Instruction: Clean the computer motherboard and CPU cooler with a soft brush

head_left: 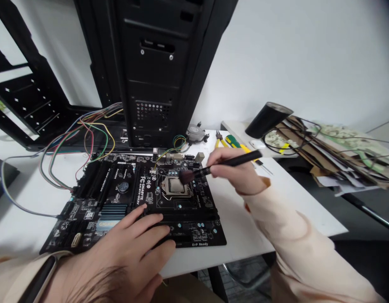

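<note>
A black motherboard (213,229) lies flat on the white table. My left hand (134,248) rests on its near edge, fingers spread, close to a blue-grey heatsink (110,214). In my right hand (230,168) is a brush (235,161) with a black handle, pinched between thumb and fingers. The dark bristles are at the right side of the CPU (175,185), which sits in its metal socket frame; whether they touch it I cannot tell. A round coin battery (122,187) is on the board left of the socket.
Behind the board stands a black computer case (153,84). Coloured wires (96,139) run from it to the board's left side. At the back are a CPU cooler (197,134), yellow-handled pliers (220,139), a black cylinder (268,120) and piled cardboard (308,147).
</note>
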Motion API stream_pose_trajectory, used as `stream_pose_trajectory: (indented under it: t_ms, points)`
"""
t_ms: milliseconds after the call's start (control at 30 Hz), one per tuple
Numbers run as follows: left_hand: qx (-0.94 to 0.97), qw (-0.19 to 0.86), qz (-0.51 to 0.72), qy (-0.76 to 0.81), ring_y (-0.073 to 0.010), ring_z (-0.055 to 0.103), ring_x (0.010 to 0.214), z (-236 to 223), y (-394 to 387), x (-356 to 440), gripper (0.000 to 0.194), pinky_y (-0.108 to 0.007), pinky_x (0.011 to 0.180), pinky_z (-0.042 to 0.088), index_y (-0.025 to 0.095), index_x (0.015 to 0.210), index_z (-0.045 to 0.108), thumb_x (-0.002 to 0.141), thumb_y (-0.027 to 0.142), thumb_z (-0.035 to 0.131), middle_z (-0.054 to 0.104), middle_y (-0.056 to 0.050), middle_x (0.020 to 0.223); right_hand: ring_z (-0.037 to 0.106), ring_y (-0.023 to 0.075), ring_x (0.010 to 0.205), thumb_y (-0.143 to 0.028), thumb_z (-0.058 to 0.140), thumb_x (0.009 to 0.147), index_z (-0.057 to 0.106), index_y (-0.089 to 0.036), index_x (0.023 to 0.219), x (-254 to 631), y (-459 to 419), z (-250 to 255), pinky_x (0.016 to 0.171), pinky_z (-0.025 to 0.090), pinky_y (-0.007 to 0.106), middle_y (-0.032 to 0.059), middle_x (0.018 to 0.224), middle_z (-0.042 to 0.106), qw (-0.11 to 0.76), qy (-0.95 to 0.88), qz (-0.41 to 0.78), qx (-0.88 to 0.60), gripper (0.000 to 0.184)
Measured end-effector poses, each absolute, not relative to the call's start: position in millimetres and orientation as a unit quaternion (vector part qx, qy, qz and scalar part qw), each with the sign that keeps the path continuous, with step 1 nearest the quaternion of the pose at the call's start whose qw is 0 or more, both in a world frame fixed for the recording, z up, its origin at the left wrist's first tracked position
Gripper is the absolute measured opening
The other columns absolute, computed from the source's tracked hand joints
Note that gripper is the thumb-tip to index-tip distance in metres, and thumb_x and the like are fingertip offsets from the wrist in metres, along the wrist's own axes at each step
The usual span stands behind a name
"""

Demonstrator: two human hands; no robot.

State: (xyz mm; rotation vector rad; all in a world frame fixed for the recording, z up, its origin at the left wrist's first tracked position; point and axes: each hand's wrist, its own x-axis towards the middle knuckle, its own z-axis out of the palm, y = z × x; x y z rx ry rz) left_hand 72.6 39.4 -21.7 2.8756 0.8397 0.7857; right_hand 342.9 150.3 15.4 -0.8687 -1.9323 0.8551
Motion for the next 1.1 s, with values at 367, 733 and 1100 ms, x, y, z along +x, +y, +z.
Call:
stream_pose_trajectory:
  t_ms: [367, 733, 1100]
  points:
    - [0.927, 0.041, 0.25, 0.276, -0.016, 0.059, 0.114, -21.1, 37.9, 72.4, 0.024, -0.032, 0.119, 0.025, 0.023, 0.109, 0.067, 0.086, 0.033, 0.063, 0.071, 0.003, 0.113, 0.059, 0.0085, 0.06, -0.019, 0.064, 0.083, 0.068, -0.013, 0.078, 316.6, 137.8, 2.2, 0.055, 0.047, 0.02, 0.0027, 0.07, 0.068, 0.285, -0.875, 0.337, -0.199, 0.009]
    - [0.925, 0.044, 0.258, 0.277, -0.0168, 0.061, 0.112, -18.6, 37.9, 73.9, 0.022, -0.032, 0.117, 0.028, 0.022, 0.107, 0.067, 0.087, 0.032, 0.062, 0.072, 0.002, 0.11, 0.043, 0.0085, 0.046, -0.017, 0.056, 0.062, 0.06, -0.015, 0.053, 345.8, 147.4, 27.7, 0.042, 0.031, 0.021, -0.0032, 0.047, 0.048, 0.118, -0.809, 0.423, -0.392, 0.01]
    - [0.926, 0.043, 0.26, 0.271, -0.0159, 0.061, 0.112, -18.5, 40.0, 75.3, 0.022, -0.032, 0.118, 0.027, 0.022, 0.105, 0.067, 0.086, 0.031, 0.063, 0.072, 0.002, 0.109, 0.033, 0.0065, 0.043, -0.016, 0.054, 0.062, 0.047, -0.018, 0.048, 363.2, 144.5, 32.7, 0.041, 0.023, 0.023, -0.0049, 0.045, 0.039, 0.179, -0.836, 0.395, -0.338, 0.016]
